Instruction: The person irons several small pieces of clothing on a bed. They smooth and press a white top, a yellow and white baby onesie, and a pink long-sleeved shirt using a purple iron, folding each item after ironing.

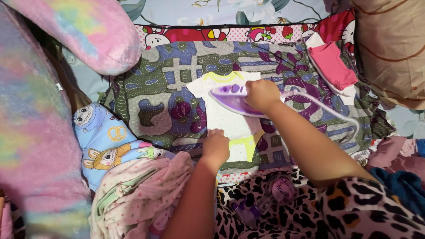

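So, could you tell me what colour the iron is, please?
Purple and white iron, seen in the head view.

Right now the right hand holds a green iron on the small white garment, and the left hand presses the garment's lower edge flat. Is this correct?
Not quite: the iron is purple, not green, as the head view shows. The rest holds: the right hand grips it on the small white garment, and the left hand presses the lower edge.
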